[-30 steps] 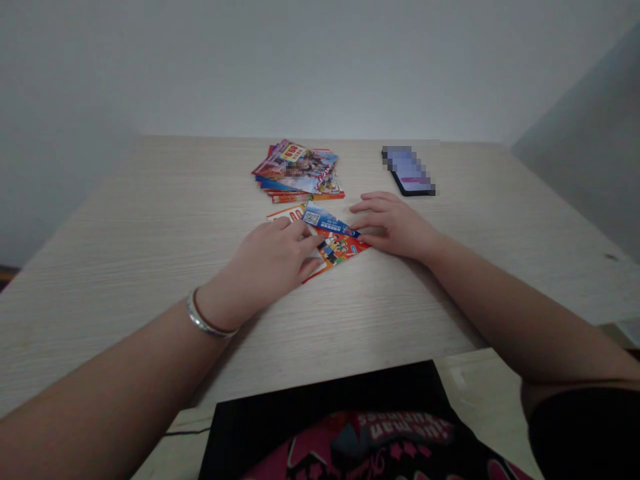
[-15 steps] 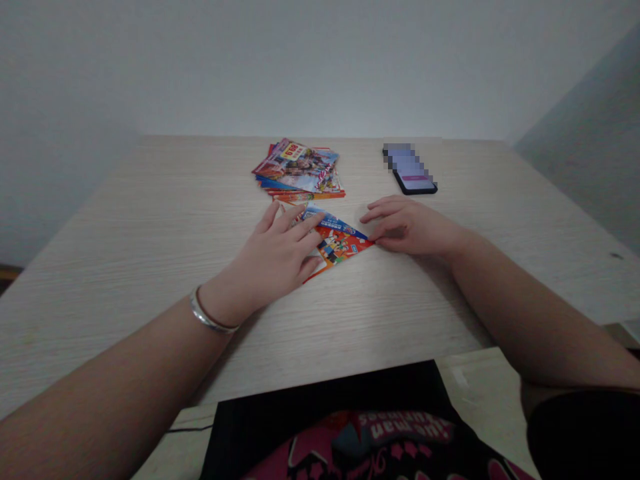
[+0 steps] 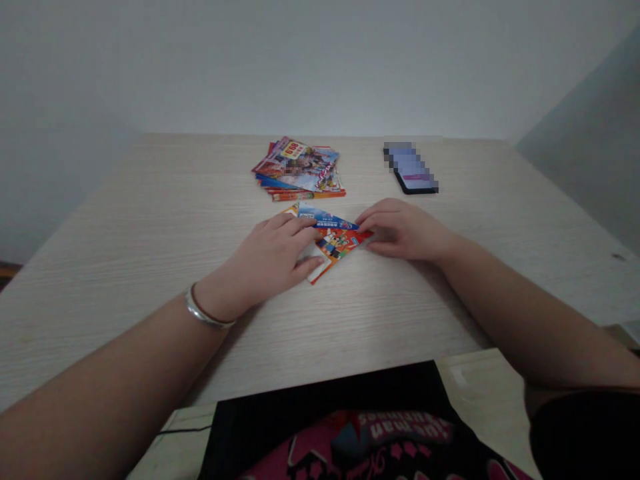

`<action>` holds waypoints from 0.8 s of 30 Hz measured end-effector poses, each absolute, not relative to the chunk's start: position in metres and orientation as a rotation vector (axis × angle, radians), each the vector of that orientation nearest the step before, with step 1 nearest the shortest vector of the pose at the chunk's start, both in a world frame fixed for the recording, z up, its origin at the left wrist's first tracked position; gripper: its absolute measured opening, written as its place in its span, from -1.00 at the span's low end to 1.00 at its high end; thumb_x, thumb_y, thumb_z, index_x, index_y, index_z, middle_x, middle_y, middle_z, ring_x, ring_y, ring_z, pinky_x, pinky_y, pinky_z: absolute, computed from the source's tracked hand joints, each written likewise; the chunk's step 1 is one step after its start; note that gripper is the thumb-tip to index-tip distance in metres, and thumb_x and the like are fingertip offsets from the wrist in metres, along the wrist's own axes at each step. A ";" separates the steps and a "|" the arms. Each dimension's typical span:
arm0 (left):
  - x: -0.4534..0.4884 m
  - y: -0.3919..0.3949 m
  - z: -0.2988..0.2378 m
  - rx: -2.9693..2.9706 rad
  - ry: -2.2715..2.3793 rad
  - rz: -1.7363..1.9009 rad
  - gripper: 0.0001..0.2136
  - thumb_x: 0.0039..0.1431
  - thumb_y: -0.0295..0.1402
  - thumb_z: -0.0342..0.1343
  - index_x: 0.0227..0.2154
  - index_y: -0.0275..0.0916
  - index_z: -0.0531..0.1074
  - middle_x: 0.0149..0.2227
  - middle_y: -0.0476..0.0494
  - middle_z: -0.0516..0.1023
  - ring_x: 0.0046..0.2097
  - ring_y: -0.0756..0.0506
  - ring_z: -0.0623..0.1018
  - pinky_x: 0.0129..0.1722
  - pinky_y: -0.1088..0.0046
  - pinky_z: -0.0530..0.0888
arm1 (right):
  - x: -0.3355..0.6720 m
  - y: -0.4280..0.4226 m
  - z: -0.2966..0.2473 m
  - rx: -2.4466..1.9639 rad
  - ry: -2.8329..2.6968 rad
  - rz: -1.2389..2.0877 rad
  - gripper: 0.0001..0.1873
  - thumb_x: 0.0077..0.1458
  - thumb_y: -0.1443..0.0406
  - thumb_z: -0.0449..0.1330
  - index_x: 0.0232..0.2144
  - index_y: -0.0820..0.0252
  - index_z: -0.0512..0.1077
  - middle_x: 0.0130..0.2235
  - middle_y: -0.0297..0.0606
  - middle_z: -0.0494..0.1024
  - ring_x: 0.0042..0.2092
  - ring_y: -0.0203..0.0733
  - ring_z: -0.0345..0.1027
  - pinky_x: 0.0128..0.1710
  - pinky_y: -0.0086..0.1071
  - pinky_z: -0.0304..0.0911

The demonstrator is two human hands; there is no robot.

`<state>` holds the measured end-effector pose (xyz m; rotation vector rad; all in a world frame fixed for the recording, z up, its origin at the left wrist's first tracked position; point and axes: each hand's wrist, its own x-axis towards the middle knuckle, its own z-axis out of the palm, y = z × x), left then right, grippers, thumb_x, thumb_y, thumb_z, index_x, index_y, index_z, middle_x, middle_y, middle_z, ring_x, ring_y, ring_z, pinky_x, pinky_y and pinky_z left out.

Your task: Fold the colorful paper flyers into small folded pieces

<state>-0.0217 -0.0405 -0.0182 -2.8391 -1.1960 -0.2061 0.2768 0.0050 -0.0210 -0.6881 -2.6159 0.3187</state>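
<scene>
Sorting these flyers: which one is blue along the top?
The blue flyer between the left hand and right hand; the flyer beneath it is orange-red.

A plain grey wall [image 3: 320, 67] rises behind the pale wood-grain surface [image 3: 150, 267] — another wall [image 3: 585, 133] angles in at the right. The light is dim.

A plain indoor room, a home or small office, though it's hard to tell which: bare pale walls [image 3: 320, 67], a wood-grain worktop [image 3: 395, 313], a smartphone [image 3: 411, 168], and a stack of printed leaflets [image 3: 299, 169].
</scene>
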 end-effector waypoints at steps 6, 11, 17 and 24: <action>-0.027 -0.038 -0.020 -2.908 -1.158 -0.229 -0.45 0.43 0.04 -0.07 0.17 -0.30 0.46 0.28 -0.39 0.46 0.25 -0.37 0.45 0.32 0.00 0.33 | 0.269 0.004 -0.027 -0.680 -2.669 0.228 -0.83 0.29 0.26 0.22 -0.17 0.11 0.63 -0.09 -0.20 0.72 -0.06 -0.11 0.55 0.02 -0.19 0.37; -0.030 -0.038 -0.019 -3.002 -1.158 -0.236 -0.25 0.20 0.29 0.11 0.15 -0.30 0.43 0.26 -0.42 0.47 0.27 -0.39 0.45 0.33 0.01 0.34 | 0.269 0.004 -0.029 -0.666 -2.685 0.154 -0.81 0.30 0.27 0.20 -0.20 0.13 0.64 -0.14 -0.19 0.72 -0.11 -0.11 0.55 -0.02 -0.21 0.38; -0.029 -0.037 -0.015 -3.112 -1.020 -0.266 -0.39 0.26 0.20 0.14 0.07 -0.25 0.47 0.23 -0.40 0.50 0.25 -0.32 0.49 0.27 0.12 0.41 | 0.270 0.001 -0.028 -0.694 -2.698 0.111 -0.72 0.29 0.18 0.23 -0.07 0.18 0.62 -0.13 -0.08 0.69 -0.11 -0.04 0.52 -0.05 -0.17 0.38; -0.024 -0.039 -0.004 -3.126 -1.023 -0.143 -0.55 0.44 0.06 -0.06 -0.04 -0.19 0.54 0.01 -0.23 0.65 0.01 -0.20 0.64 0.03 0.27 0.50 | 0.270 0.000 -0.026 -0.647 -2.744 -0.028 -0.68 0.32 0.18 0.20 -0.02 0.20 0.62 -0.11 -0.05 0.68 -0.11 -0.03 0.52 -0.08 -0.17 0.38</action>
